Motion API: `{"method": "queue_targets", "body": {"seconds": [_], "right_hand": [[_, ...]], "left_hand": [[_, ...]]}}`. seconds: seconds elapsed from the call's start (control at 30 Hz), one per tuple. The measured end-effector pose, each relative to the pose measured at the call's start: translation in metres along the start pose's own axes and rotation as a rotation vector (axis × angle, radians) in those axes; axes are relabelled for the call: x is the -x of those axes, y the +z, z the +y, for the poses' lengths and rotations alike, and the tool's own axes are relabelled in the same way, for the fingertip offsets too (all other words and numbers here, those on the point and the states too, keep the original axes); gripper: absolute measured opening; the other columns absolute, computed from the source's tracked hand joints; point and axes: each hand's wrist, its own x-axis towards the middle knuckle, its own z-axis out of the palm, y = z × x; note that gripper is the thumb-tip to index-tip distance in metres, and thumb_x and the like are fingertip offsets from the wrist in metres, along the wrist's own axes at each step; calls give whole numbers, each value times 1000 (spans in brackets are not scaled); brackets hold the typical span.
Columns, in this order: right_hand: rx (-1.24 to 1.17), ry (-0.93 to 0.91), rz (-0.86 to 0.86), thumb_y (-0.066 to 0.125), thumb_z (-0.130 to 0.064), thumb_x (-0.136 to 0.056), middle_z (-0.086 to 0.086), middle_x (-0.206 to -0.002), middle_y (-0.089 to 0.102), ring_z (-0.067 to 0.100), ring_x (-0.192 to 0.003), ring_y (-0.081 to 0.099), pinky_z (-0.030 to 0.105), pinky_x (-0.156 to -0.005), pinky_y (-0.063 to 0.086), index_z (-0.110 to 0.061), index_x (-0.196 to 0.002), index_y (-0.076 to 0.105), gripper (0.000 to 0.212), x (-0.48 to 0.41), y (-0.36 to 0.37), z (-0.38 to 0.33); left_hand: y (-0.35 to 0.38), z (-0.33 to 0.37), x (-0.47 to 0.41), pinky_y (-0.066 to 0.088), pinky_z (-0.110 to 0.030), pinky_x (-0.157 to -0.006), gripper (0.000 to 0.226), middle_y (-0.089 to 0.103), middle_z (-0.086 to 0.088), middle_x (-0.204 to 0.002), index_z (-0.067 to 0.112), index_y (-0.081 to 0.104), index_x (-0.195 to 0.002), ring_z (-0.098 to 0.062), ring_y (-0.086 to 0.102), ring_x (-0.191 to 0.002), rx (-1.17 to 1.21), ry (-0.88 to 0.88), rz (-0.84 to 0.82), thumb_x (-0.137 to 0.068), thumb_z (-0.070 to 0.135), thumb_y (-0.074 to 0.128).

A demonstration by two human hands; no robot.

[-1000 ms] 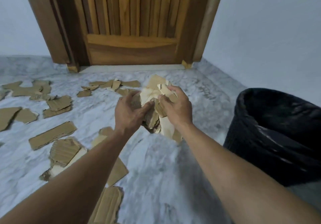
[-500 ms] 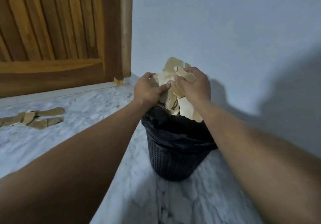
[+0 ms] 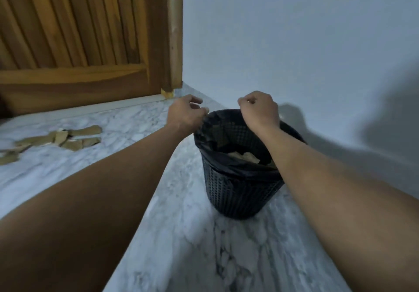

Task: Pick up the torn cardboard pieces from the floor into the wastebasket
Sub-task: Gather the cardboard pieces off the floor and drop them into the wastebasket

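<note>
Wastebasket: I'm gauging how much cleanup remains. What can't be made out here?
Head view:
wastebasket contents: mostly hidden by black liner and right forearm.
cardboard pieces: blurred, cut off by left edge; uncountable.
right hand: curled fingers face away; grip unknowable.

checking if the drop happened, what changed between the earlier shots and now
Both hands carried the cardboard bundle right, over the wastebasket, and let it go; it now lies inside. The left hand and right hand hover empty above the rim. Unchanged: the wastebasket stands upright by the wall, loose pieces lie on the floor near the door.
</note>
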Motion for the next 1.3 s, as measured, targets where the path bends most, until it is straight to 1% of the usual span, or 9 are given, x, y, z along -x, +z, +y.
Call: {"method": "queue_targets", "body": {"seconds": [0.3,0.47,0.6,0.7,0.87,0.97,1.07,1.2,1.3], "right_hand": [[-22,-338,-185,54,-42,-97,5,-131,58,25,-121,53,38,-91,49,-20,-128,59,38,69,142,-77],[-16,-523,-578,55,-55,-95,6,-143,46,28,-133,44,46,-99,46,-22,-141,48,57,169,240,-102],[175,-593,-1059,53,-87,-74,9,-167,8,32,-153,10,57,-120,18,-40,-157,16,103,267,296,-89],[387,-798,-1221,52,-95,-63,10,-164,-27,39,-151,-20,71,-115,-3,-50,-154,-12,121,334,325,-63],[535,-875,-1129,22,-108,-55,13,-166,-22,42,-149,-24,75,-108,-14,-48,-150,-25,122,387,366,-47],[468,-941,-1017,16,-106,-55,10,-167,3,36,-151,-3,72,-113,0,-43,-155,-17,122,390,387,-60],[411,-944,-927,26,-104,-61,15,-160,20,36,-142,19,60,-112,17,-39,-158,-1,120,389,410,-78],[376,-949,-862,23,-105,-59,17,-153,30,36,-131,32,53,-101,27,-35,-158,13,122,396,441,-100],[298,-954,-821,25,-101,-66,14,-144,39,33,-119,39,49,-95,31,-31,-154,28,113,398,462,-114]], "left_hand": [[-147,-118,67,49,-29,-77,28,66,1,-101,16,68,-122,-21,63,-95,-200,-212,248,-96,29,65],[-227,-215,156,47,-27,-81,29,73,1,-113,22,69,-123,-23,67,-107,-329,-451,427,-96,31,63],[-274,-279,239,46,-34,-93,35,66,-10,-131,21,67,-127,-32,59,-122,-552,-589,520,-95,36,63],[-296,-319,295,40,-45,-106,50,54,-17,-142,23,58,-138,-37,42,-136,-707,-688,516,-93,44,63],[-323,-363,354,14,-55,-123,78,23,-18,-165,31,30,-156,-38,14,-154,-969,-811,549,-91,66,55],[-354,-384,377,0,-64,-121,100,2,-17,-170,37,12,-160,-41,-7,-155,-994,-933,604,-80,86,46],[-384,-401,386,-4,-73,-115,116,-13,-11,-170,42,-4,-160,-48,-13,-153,-871,-1119,562,-67,101,33],[-383,-416,384,4,-73,-116,102,4,-12,-170,44,8,-159,-47,4,-153,-836,-1075,489,-73,99,10],[-372,-417,376,13,-68,-116,86,19,-15,-165,41,22,-156,-44,15,-150,-901,-968,498,-85,88,11]]}}
